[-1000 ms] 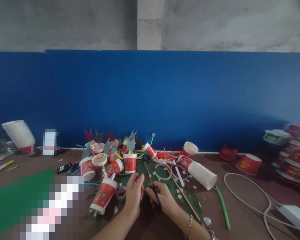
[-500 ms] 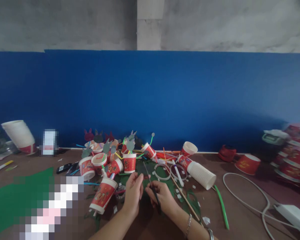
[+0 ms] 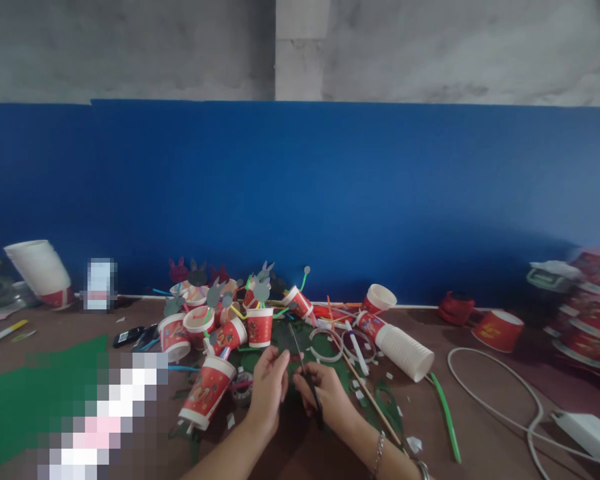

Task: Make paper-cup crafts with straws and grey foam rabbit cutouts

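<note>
My right hand (image 3: pixel 327 395) is closed around the dark handles of a pair of scissors (image 3: pixel 312 387), whose thin blades point up and away from me. Just left of it, my left hand (image 3: pixel 269 385) pinches a small dark green piece of sheet material (image 3: pixel 287 340) beside the blades. Its outline blends into the dark green scraps behind, so I cannot tell whether the blades touch it. A red paper cup (image 3: pixel 208 392) lies tilted left of my left hand, next to a roll of tape (image 3: pixel 242 390). Another red cup (image 3: pixel 259 327) stands upright beyond my fingers.
Several decorated cups crowd the left middle. A stack of paper cups (image 3: pixel 405 352) lies right, near a white marker (image 3: pixel 357 348), a wooden stick (image 3: pixel 375 405) and a green pipe cleaner (image 3: pixel 446 419). A white cable (image 3: pixel 480 400) curls at right; a green sheet (image 3: pixel 40 393) lies left.
The whole view has shifted very slightly. Both hands keep nearly the same pose, with the scissors and the dark green piece still held.
</note>
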Action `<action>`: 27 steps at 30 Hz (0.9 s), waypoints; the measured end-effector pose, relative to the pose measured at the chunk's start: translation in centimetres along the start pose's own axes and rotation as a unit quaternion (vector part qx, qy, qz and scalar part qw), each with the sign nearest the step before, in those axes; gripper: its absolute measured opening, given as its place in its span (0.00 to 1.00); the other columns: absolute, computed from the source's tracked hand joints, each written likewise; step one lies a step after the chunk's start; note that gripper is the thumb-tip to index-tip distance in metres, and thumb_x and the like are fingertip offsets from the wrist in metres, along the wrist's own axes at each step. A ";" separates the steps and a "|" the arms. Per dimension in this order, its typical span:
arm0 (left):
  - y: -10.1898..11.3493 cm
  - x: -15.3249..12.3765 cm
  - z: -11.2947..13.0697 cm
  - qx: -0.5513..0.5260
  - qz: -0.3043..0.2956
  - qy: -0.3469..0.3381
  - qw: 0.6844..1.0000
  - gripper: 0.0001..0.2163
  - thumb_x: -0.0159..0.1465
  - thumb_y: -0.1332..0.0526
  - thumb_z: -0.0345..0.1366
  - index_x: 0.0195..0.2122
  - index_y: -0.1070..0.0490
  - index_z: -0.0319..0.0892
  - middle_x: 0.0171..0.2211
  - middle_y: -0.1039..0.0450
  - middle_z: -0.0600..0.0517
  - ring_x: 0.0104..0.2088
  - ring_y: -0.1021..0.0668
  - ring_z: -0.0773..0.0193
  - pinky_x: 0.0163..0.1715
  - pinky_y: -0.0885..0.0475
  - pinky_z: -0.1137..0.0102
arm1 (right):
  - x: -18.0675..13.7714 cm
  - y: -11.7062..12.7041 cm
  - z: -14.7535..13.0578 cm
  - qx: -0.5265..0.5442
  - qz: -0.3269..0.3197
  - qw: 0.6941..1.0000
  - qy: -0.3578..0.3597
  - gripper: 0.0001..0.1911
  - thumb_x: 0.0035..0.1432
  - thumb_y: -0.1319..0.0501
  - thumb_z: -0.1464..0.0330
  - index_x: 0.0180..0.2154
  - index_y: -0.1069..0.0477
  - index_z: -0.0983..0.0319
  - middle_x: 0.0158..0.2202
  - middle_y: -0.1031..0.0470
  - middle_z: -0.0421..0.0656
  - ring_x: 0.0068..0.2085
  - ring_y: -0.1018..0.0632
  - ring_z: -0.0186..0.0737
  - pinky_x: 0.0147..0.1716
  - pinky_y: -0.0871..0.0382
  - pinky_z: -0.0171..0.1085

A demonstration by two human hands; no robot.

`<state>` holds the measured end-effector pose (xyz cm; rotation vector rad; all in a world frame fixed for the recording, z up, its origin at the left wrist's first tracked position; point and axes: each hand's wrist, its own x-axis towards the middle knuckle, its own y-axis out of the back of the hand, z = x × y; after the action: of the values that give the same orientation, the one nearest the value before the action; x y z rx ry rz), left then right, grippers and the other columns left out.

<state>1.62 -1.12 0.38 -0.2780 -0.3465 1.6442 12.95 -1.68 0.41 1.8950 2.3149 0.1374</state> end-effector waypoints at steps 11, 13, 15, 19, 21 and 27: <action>0.0 0.1 0.3 0.010 -0.002 0.004 1.000 0.17 0.51 0.36 0.48 0.23 0.41 0.42 0.12 0.42 0.64 0.10 0.48 0.79 0.10 0.57 0.79 | -0.2 0.2 -0.5 0.030 0.043 0.999 -0.003 0.22 0.45 0.38 0.50 0.27 0.34 0.64 0.13 0.37 0.34 0.14 0.36 0.29 0.13 0.43 0.29; -0.1 -0.1 0.3 0.020 -0.020 0.016 0.999 0.16 0.50 0.35 0.47 0.24 0.40 0.43 0.11 0.48 0.66 0.10 0.47 0.77 0.10 0.54 0.80 | -0.2 0.4 -0.7 0.062 0.061 0.996 0.020 0.22 0.45 0.38 0.50 0.28 0.35 0.63 0.13 0.36 0.34 0.14 0.35 0.29 0.13 0.44 0.29; -0.3 -0.3 0.2 0.036 -0.039 0.032 0.998 0.15 0.49 0.35 0.46 0.25 0.39 0.43 0.12 0.50 0.66 0.10 0.47 0.77 0.10 0.53 0.80 | -0.2 0.6 -0.8 0.092 0.070 0.993 0.037 0.22 0.45 0.38 0.50 0.29 0.36 0.62 0.13 0.36 0.33 0.14 0.35 0.30 0.14 0.43 0.29; -0.4 -0.4 0.0 0.063 -0.069 0.045 0.995 0.15 0.50 0.35 0.46 0.24 0.39 0.43 0.12 0.48 0.66 0.10 0.47 0.77 0.09 0.53 0.80 | 0.0 0.8 -0.6 0.095 0.066 0.992 0.044 0.21 0.45 0.36 0.51 0.25 0.39 0.61 0.12 0.37 0.33 0.14 0.35 0.30 0.15 0.41 0.30; -0.3 -0.4 0.1 0.062 -0.062 0.036 0.995 0.15 0.51 0.36 0.47 0.24 0.39 0.42 0.12 0.48 0.65 0.11 0.46 0.77 0.10 0.52 0.80 | 0.1 0.7 -0.3 0.090 0.052 0.993 0.052 0.20 0.46 0.37 0.52 0.25 0.38 0.61 0.12 0.37 0.33 0.15 0.35 0.30 0.16 0.40 0.30; -0.1 -0.2 0.6 0.033 -0.001 -0.005 0.999 0.16 0.52 0.36 0.48 0.23 0.40 0.43 0.11 0.47 0.65 0.12 0.45 0.76 0.12 0.50 0.80 | -0.1 0.3 0.2 0.071 -0.032 0.996 0.049 0.20 0.49 0.39 0.52 0.33 0.36 0.62 0.19 0.32 0.36 0.19 0.32 0.31 0.15 0.42 0.28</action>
<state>1.46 -1.34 1.00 -0.2190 -0.2997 1.6531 13.28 -1.75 0.26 1.9163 2.5087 0.0607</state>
